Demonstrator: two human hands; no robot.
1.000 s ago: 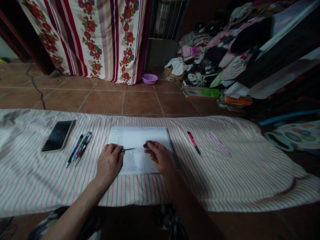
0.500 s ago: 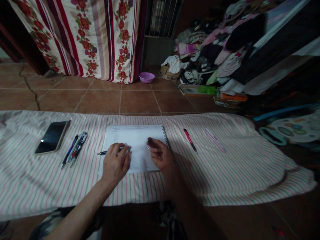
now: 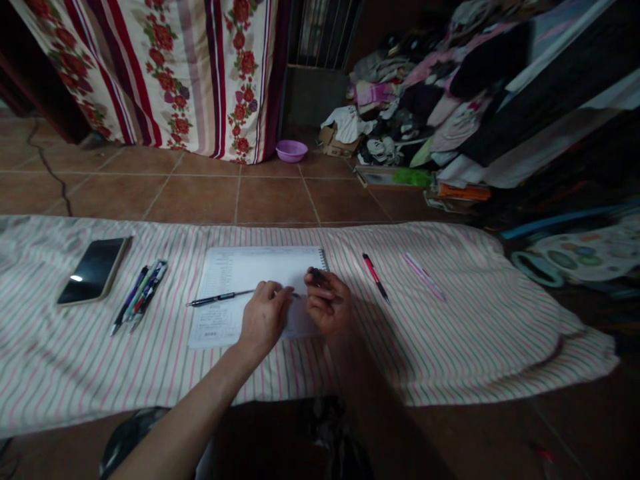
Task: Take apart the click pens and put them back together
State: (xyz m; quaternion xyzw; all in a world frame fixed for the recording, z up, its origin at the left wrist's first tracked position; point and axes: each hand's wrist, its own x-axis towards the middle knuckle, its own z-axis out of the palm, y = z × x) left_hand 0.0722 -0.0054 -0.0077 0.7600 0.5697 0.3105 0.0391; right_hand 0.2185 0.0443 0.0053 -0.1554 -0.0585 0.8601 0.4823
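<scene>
My left hand (image 3: 265, 315) is closed on the right end of a dark pen (image 3: 217, 298). The pen's body sticks out to the left over an open spiral notebook (image 3: 250, 267). A thin tip shows between my two hands. Just to the right, my right hand (image 3: 329, 303) pinches a small dark pen part (image 3: 316, 274) over the notebook's right edge. The two hands are nearly touching. The notebook lies on a pink-striped cloth (image 3: 450, 333) spread on the floor.
On the cloth, a phone (image 3: 93, 270) and a bunch of pens (image 3: 137, 298) lie to the left. A red pen (image 3: 375, 277) and a pink pen (image 3: 425, 277) lie to the right. Beyond are tiled floor, a purple bowl (image 3: 291, 151), a floral cloth (image 3: 175, 73) and a clothes pile (image 3: 425, 100).
My left hand has slid right along the pen toward my right hand, so the pen's body now sticks out to the left. My right hand has lifted the small dark part slightly.
</scene>
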